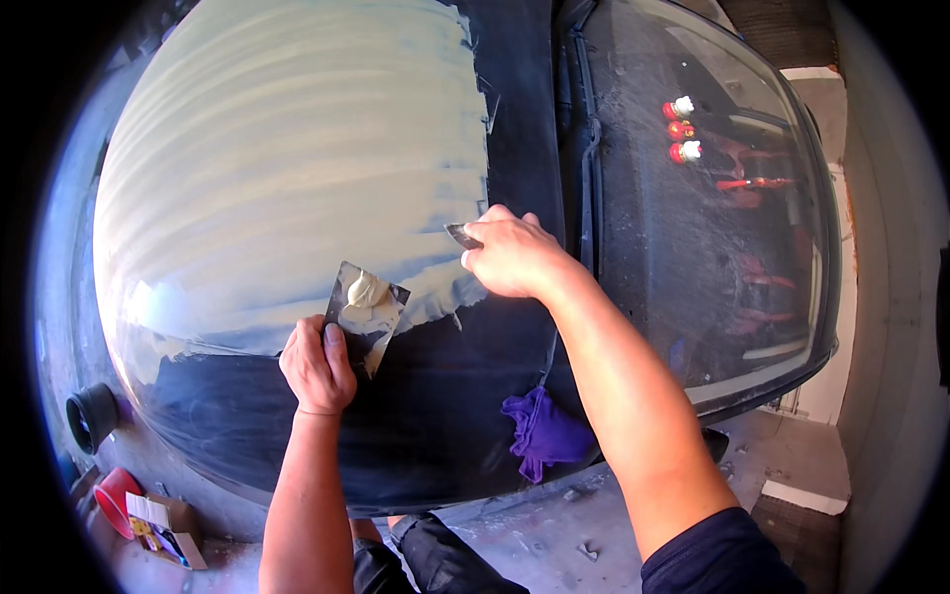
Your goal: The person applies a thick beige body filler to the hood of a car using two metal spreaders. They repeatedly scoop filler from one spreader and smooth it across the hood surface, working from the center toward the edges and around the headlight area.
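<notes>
The left hand (317,366) grips a metal spreader board (366,309) carrying a lump of cream filler (364,290) above the car bonnet (297,168). The right hand (510,255) is closed on what appears to be a small putty knife (461,235), its blade touching the edge of the filler-coated area. A purple rag (544,431) lies on the bonnet's dark lower part.

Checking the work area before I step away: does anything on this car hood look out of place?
A purple rag lies crumpled on the dark hood near its lower edge, below the right hand. Otherwise nothing stands out.
</notes>
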`<state>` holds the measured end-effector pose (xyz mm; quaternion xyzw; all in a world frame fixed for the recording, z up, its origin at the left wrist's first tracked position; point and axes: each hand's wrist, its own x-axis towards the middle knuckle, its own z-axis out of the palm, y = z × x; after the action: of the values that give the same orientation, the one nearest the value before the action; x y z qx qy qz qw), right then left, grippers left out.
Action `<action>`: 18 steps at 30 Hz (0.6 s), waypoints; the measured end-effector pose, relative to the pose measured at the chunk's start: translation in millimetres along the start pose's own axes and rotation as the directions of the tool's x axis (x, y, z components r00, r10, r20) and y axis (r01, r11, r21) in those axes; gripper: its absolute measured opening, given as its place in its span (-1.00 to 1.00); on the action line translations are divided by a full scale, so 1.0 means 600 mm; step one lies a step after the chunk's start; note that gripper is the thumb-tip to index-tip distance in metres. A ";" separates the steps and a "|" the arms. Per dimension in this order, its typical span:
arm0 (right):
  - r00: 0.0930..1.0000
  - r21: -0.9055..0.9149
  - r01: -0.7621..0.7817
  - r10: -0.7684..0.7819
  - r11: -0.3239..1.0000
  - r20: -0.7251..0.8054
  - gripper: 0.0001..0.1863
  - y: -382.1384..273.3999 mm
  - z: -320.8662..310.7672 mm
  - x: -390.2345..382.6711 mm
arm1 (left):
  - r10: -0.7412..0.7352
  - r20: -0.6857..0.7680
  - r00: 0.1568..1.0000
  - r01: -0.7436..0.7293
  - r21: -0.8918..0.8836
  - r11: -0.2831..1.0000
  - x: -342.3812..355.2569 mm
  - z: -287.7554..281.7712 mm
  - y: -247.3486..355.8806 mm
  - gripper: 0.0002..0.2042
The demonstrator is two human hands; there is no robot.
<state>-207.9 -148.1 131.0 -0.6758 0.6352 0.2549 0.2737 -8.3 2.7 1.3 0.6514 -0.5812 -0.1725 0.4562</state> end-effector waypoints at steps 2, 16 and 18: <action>1.000 -0.002 -0.006 0.006 1.000 -0.006 -0.58 0.000 0.007 -0.013 | 0.000 0.000 1.000 0.000 -0.004 1.000 0.000 0.000 0.001 -0.87; 0.999 -0.109 -0.015 0.019 0.994 0.034 -0.56 0.013 0.069 -0.088 | -0.026 0.017 1.000 0.026 -0.007 1.000 -0.003 -0.003 -0.003 -0.87; 0.999 -0.101 0.025 -0.028 0.995 -0.028 -0.55 0.015 0.051 -0.087 | -0.030 0.017 0.999 0.030 -0.014 0.999 -0.001 -0.003 -0.005 -0.87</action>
<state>-219.9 -89.5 144.9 -0.7009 0.6163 0.2728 0.2332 -5.5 3.7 -0.1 0.6552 -0.5739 -0.1891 0.4534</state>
